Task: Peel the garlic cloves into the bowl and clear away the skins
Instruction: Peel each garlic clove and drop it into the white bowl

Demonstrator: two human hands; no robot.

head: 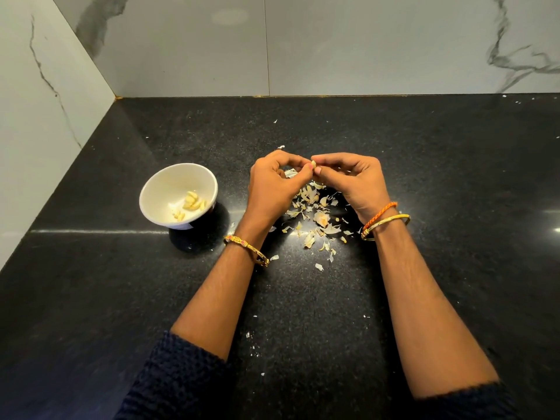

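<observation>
Above the middle of the black counter, my left hand (272,186) and my right hand (354,183) meet fingertip to fingertip. Both pinch one small pale garlic clove (314,163), which is mostly hidden by the fingers. Below and between my hands lies a loose pile of garlic skins (316,219), papery and cream-coloured. To the left stands a white bowl (160,189) holding several peeled cloves (191,203) near its bottom right.
The black speckled counter (439,177) runs into a corner of marble-look walls at the left and back. Small skin flakes are scattered toward the front edge (254,344) and at the back right. Bangles sit on both wrists.
</observation>
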